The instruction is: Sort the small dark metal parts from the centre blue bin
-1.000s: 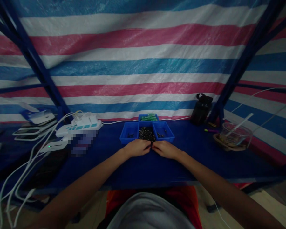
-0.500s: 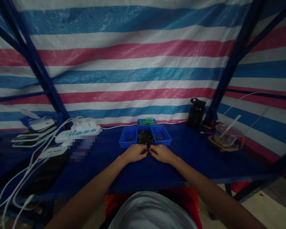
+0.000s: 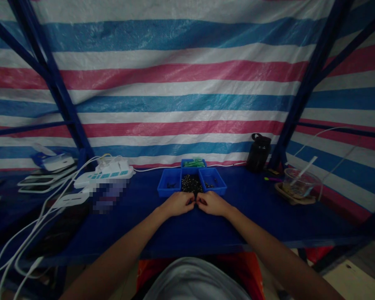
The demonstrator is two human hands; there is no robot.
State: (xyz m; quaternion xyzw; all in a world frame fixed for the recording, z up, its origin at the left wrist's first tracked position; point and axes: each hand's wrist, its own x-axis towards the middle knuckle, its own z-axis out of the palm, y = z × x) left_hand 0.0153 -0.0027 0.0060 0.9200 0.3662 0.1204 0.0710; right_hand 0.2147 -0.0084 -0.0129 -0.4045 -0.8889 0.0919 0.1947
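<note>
We had left hand (image 3: 179,203) and right hand (image 3: 214,203) curled, fingertips nearly meeting, near small dark parts (image 3: 191,183) between blue side trays (image 3: 166,193). Couldn't tell if anything was pinched. Steady wrists seemed best.

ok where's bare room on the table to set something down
Bare table shows between power strip and left tray, between right tray and cup, and between the hands and the near edge. Crowded: the left end, with cables, and the middle, around the dark parts.
</note>
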